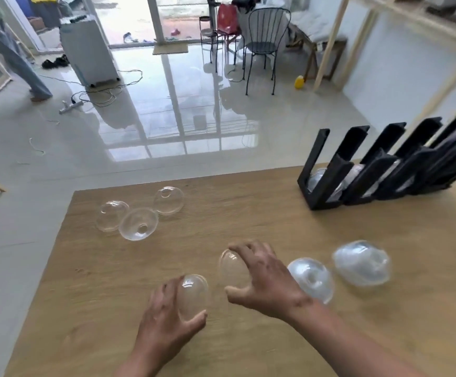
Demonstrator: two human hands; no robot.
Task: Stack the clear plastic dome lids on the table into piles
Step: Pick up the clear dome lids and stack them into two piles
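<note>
On table (248,208) — each hand grips one dome lid.

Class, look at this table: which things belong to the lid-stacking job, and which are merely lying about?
Belonging to the job:
- left hand gripping a dome lid
- right hand gripping a second lid
- three loose lids
- two blurred piles

Lying about:
- black rack
- metal chair
- yellow bottle
- floor cables
</note>
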